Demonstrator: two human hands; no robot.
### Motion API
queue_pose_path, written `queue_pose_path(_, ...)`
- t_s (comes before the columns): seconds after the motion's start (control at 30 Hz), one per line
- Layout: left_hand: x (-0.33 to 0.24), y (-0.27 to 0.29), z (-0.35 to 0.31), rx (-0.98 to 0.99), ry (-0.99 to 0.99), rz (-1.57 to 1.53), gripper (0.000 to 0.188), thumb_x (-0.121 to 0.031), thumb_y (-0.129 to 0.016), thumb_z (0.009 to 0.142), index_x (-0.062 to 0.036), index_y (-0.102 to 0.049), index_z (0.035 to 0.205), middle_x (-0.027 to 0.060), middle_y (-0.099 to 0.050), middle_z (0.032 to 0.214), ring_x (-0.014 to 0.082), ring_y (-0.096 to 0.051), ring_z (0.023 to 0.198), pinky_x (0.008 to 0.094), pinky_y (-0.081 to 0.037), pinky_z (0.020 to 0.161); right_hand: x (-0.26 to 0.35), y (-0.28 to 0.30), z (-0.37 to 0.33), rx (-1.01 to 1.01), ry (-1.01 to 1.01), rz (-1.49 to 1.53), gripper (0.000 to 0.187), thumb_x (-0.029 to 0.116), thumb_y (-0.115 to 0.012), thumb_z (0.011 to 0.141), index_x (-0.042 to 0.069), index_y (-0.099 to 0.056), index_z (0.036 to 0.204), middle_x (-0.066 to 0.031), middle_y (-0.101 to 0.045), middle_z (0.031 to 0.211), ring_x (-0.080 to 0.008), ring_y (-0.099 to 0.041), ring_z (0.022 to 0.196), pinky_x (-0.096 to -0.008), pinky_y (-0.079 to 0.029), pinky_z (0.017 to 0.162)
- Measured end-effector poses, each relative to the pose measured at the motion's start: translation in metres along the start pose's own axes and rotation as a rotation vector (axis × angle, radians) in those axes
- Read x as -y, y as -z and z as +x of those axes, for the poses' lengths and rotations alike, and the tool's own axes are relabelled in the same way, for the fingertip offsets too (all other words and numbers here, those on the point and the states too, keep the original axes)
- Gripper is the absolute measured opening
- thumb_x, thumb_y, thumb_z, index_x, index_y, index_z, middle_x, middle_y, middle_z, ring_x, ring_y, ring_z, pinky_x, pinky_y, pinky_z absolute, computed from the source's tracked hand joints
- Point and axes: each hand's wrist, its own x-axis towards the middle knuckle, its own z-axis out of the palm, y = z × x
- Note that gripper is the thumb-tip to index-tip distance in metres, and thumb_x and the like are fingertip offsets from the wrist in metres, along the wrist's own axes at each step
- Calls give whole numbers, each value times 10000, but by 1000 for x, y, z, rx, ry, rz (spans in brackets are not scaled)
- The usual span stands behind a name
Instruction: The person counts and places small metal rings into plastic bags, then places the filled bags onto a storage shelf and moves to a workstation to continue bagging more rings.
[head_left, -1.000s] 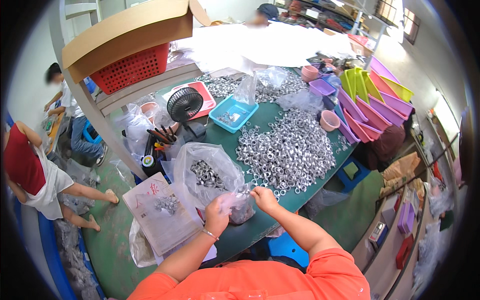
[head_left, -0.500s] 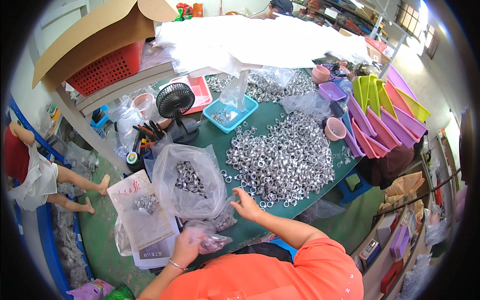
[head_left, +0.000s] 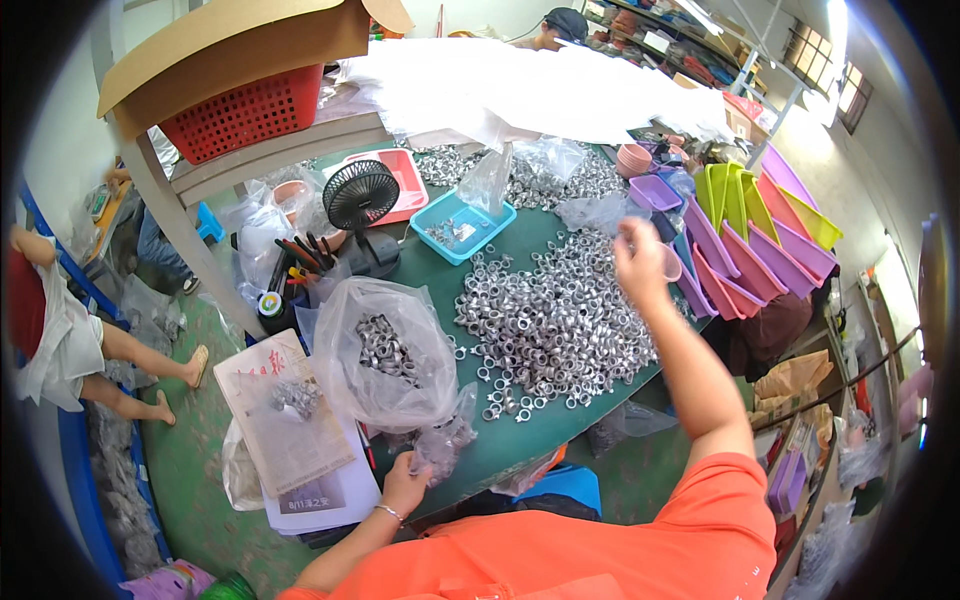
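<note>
My left hand (head_left: 405, 487) is closed on the edge of a small see-through plastic bag (head_left: 445, 448) with metal pieces in it, at the table's near edge. Stretched out to the far right, my right hand (head_left: 638, 262) is above the right side of a big heap of silver metal rings (head_left: 555, 325). Its fingers look loosely bent and apart, with nothing visible in them. Just beside it stands a pink cup (head_left: 672, 264), partly hidden by the hand. A large open plastic bag (head_left: 425, 375) with more rings sits left of the heap.
A black fan (head_left: 362, 195) and a blue tray (head_left: 475, 248) stand farther back on the green table. Stacked colourful bins (head_left: 745, 245) lean at the right. Newspaper (head_left: 290, 425) lies at the left, and a red basket (head_left: 245, 112) is on a raised shelf. Other people are nearby.
My right hand has moved from the heap's near left edge to its far right, by the pink cup. My left hand has shifted slightly right, and the small bag now stands more upright.
</note>
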Motion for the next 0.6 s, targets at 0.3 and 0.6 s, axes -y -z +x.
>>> queue_pose_path(0.3,12,5,-1,-176,87,-46,434,-213,-649,723,37,-502,1045,188,-579,982,241,-615,798,304,-483,696,-75,30,238,-172,94,-377,250,96,-499,770,4,-544,998,-186,-565,989,-312,-535,944,-363,-404,845)
queue_pose_path(0.6,-3,-1,-32,-463,180,-274,195,-50,-588,763,26,-521,930,115,-603,806,177,-616,674,246,-487,529,-149,-44,363,96,-253,-579,303,117,-437,777,26,-537,1048,-185,-545,1073,-329,-516,1008,-404,-393,859)
